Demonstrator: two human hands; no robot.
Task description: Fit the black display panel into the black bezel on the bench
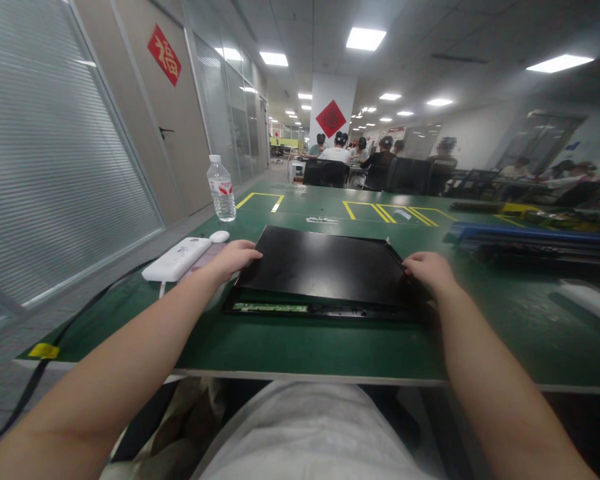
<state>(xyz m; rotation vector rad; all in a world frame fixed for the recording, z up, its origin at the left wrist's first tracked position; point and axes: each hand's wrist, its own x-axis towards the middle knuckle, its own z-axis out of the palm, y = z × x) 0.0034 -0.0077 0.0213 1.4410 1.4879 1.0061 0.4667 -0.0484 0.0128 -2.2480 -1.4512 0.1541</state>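
Note:
A black flat display panel (325, 263) lies tilted over a black frame (395, 313) in front of me. Along the frame's near side a strip of green circuit board (270, 307) shows below the panel's edge. My left hand (237, 259) is closed on the panel's left edge, thumb on top. On the opposite side my right hand (427, 270) pinches the right edge near the far corner, its fingers curled. The undersides of both grips are hidden.
To the left are a white power strip (177, 259), a white mouse (219, 236) and a water bottle (222, 190). Blue-edged dark panels (525, 237) lie at right. Yellow tape (380, 212) marks the green table (305, 350). People sit in the background.

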